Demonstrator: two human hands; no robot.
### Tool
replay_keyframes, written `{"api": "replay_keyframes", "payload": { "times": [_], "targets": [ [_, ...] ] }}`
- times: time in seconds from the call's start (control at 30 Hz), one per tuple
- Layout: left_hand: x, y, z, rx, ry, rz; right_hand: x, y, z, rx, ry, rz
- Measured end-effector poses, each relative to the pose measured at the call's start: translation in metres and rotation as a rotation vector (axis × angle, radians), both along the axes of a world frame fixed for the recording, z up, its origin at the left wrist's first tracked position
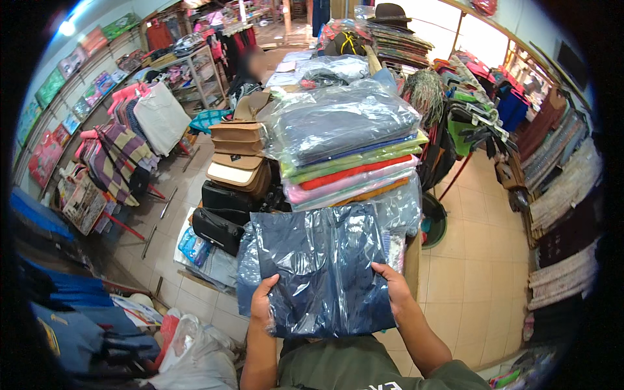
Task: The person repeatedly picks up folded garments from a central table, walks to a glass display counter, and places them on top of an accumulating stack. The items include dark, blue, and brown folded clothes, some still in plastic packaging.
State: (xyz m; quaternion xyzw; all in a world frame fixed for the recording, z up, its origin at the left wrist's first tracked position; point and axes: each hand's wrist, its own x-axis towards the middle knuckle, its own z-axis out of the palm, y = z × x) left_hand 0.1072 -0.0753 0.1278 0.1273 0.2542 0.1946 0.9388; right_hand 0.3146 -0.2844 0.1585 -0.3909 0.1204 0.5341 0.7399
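Note:
A folded dark blue garment in a clear plastic bag (pixel 324 278) is held flat between both hands, in front of the body. My left hand (pixel 264 297) grips its left edge, thumb on top, and my right hand (pixel 392 287) grips its right edge the same way; the fingers beneath are hidden. Just beyond the bag rises a stack of plastic-wrapped folded textiles (pixel 351 180) in green, red, pink and other colours, topped by a dark wrapped bundle (pixel 346 122). More blue wrapped cloth (pixel 247 282) shows beneath the held garment's left side.
Brown handbags (pixel 236 139) and black bags (pixel 219 229) line the stack's left side. Clothes racks (pixel 163 114) stand at left, a green bin (pixel 433 219) at right. White plastic bags (pixel 195 356) lie lower left. A person (pixel 248 73) is beyond the handbags.

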Motion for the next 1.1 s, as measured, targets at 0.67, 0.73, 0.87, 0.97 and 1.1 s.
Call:
{"api": "replay_keyframes", "payload": {
  "times": [0.67,0.73,0.87,0.97,1.1],
  "targets": [
    [0.018,-0.26,0.049,0.159,0.037,0.716,0.106,-0.074,-0.021,0.207,-0.116,0.6],
    [-0.002,-0.296,0.046,0.107,0.066,0.742,0.093,-0.084,-0.017,0.139,-0.094,0.706],
    [-0.025,-0.376,0.046,0.097,0.104,0.943,0.059,-0.115,-0.005,0.246,-0.08,0.845],
    [-0.026,-0.449,0.049,0.103,-0.054,0.994,0.044,-0.15,0.004,0.188,-0.083,0.929],
    [-0.024,-0.538,0.061,0.043,0.108,1.094,0.033,-0.202,0.006,0.259,0.027,1.085]
  ]
}}
